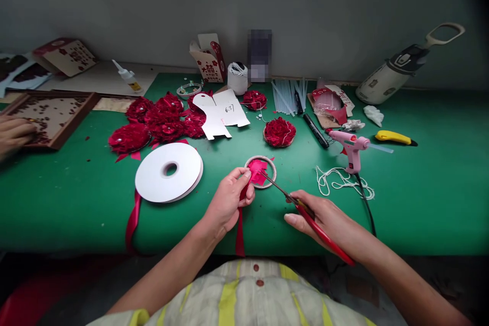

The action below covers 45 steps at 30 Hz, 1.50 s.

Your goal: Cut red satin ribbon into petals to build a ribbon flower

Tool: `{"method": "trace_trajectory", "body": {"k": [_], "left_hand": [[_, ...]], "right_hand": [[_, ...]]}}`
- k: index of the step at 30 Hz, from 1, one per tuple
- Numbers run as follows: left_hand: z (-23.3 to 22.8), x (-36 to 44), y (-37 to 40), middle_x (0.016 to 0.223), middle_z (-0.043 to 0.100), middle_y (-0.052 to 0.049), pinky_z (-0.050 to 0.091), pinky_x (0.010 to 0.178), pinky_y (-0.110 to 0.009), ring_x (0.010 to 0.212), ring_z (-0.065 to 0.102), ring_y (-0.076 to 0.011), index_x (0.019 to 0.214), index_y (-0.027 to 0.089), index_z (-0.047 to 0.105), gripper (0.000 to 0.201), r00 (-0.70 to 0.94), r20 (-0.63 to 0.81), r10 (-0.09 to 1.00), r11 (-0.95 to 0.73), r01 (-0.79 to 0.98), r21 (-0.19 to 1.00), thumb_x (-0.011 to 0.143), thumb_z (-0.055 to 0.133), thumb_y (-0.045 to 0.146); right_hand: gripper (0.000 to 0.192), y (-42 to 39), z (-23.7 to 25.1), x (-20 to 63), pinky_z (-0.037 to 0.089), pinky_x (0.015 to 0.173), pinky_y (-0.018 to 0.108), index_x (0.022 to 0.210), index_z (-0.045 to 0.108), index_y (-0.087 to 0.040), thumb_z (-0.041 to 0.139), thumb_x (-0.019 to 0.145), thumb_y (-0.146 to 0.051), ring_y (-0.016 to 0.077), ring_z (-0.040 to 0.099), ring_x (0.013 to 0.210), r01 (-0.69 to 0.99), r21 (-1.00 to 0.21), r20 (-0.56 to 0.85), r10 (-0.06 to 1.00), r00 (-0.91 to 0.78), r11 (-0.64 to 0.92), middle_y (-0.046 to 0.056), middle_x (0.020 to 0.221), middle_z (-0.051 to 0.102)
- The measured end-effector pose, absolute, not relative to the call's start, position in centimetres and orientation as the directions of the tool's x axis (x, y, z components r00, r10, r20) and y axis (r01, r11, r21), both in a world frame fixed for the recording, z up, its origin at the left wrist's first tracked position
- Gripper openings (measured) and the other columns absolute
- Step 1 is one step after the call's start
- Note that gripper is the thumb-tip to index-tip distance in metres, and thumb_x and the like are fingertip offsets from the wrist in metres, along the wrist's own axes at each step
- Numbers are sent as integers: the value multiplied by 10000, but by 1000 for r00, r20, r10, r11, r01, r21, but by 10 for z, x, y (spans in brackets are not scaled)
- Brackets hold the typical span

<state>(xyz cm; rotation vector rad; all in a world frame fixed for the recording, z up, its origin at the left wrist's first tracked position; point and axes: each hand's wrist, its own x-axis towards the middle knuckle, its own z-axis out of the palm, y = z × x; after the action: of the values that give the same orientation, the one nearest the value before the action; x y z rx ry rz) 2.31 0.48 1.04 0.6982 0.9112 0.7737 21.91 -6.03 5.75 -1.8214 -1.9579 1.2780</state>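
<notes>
A green worktop runs along a grey wall, with the spool flat near its left front. The left hand pinches red ribbon, whose tail hangs to the front edge. The right hand is wrapped around the scissors, blades pointing at the ring, which lies on the worktop just ahead of the left hand with red scraps inside it.

The chief risk, I judge, is a nicked fingertip: the blade tips sit close to the pinching fingers, so a slip of either hand could bring them together. The tips are small and dark here, so I cannot tell whether they are parted. A knock from blades or knuckles could slide the ring and scatter the scraps. The hanging tail could snag or pull the strip askew if an arm brushed it. To the right, the glue gun's cable crosses loose string; a tug on either might drag both.
</notes>
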Motion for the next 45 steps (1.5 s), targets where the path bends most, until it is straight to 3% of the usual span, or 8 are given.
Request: {"method": "trace_trajectory", "body": {"k": [7, 13, 24, 33, 39, 45], "left_hand": [[12, 28, -1, 504, 472, 38, 187, 397, -174, 424, 382, -47, 749, 162, 464, 119, 455, -388, 801, 546, -290, 786, 814, 491, 257], [11, 27, -1, 550, 536, 23, 218, 420, -181, 422, 374, -35, 794, 152, 495, 96, 489, -379, 785, 536, -231, 812, 802, 517, 245], [11, 23, 4, 523, 534, 20, 177, 395, -182, 394, 367, -33, 772, 144, 512, 100, 539, -444, 716, 596, -140, 791, 775, 546, 237], [6, 24, 10, 497, 537, 18, 161, 374, -175, 381, 376, -41, 748, 148, 494, 127, 520, -481, 706, 616, -117, 779, 748, 575, 245], [6, 22, 9, 557, 595, -9, 255, 385, -169, 388, 438, -52, 805, 147, 493, 139, 492, -492, 719, 602, -85, 794, 783, 559, 267], [10, 6, 4, 603, 627, -32, 356, 419, -194, 505, 566, -128, 918, 146, 516, 263, 384, -496, 779, 571, -105, 814, 763, 594, 344]], "right_hand": [[344, -62, 58, 213, 319, 505, 209, 826, 534, -209, 432, 845, -537, 106, 345, 520, 714, -693, -395, 882, -257, -102, -48, 575, 400], [354, -62, 56, 212, 310, 510, 207, 835, 527, -212, 416, 850, -548, 101, 312, 518, 716, -692, -392, 882, -261, -96, -56, 572, 365], [342, -59, 56, 218, 293, 482, 207, 884, 578, -211, 462, 832, -528, 100, 296, 504, 725, -685, -394, 873, -287, -71, -57, 548, 370], [368, -55, 36, 224, 232, 435, 201, 777, 589, -184, 504, 793, -542, 87, 255, 477, 748, -662, -362, 896, -256, -54, -61, 492, 364], [375, -50, 26, 224, 263, 456, 217, 859, 620, -188, 482, 811, -533, 98, 316, 450, 779, -625, -341, 914, -221, -45, -47, 481, 413], [353, -48, 31, 227, 286, 459, 220, 846, 607, -203, 477, 815, -530, 107, 371, 455, 756, -649, -352, 914, -200, -85, -45, 499, 438]]}}
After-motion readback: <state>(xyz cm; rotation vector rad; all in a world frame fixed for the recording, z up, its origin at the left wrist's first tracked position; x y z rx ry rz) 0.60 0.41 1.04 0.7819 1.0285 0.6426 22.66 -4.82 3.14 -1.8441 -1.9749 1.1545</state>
